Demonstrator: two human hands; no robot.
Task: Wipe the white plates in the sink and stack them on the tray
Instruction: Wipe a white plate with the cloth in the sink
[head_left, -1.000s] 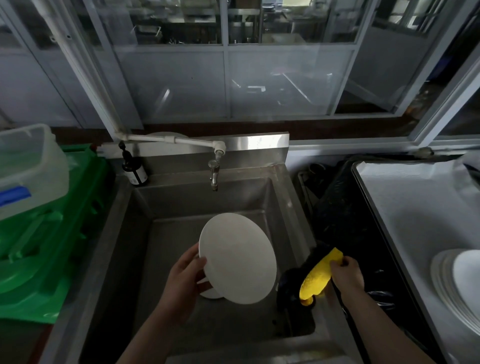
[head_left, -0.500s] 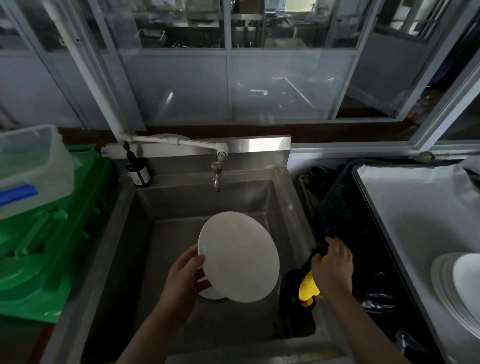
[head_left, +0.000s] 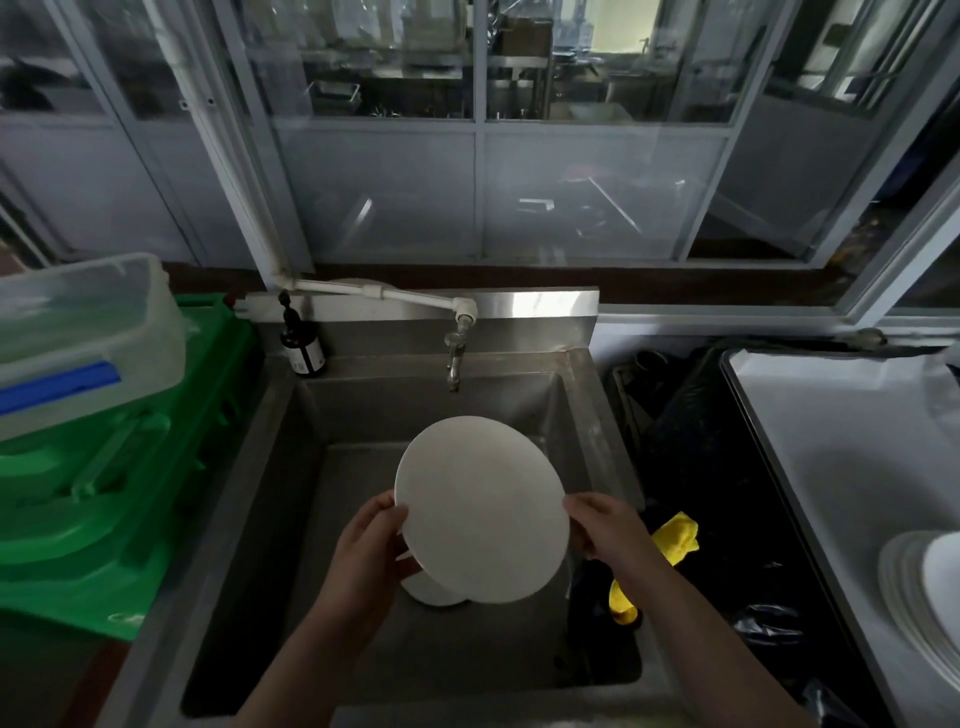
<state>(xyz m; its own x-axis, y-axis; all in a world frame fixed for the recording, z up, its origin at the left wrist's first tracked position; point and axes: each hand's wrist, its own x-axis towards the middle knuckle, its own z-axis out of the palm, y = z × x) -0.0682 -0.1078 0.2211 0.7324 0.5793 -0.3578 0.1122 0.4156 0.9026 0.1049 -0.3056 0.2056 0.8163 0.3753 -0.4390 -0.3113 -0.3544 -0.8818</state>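
Note:
A round white plate (head_left: 480, 506) is held tilted above the steel sink (head_left: 597, 431). My left hand (head_left: 371, 548) grips its left rim and my right hand (head_left: 605, 525) grips its right rim. Beneath it, part of another white plate (head_left: 431, 592) shows on the sink floor. The yellow cloth (head_left: 672, 538) lies draped over the sink's right edge, just right of my right hand. Wiped white plates (head_left: 919, 587) are stacked on the white-lined tray (head_left: 831, 441) at the right.
A tap (head_left: 453, 358) hangs over the back of the sink, with a dark bottle (head_left: 303, 348) at the back left corner. Green crates (head_left: 104, 493) and a clear plastic box (head_left: 78, 332) stand to the left. Black bags (head_left: 691, 441) fill the gap between sink and tray.
My right hand let go of the yellow cloth, left it on the sink edge, and moved left to take hold of the plate's right rim. The left hand kept its hold.

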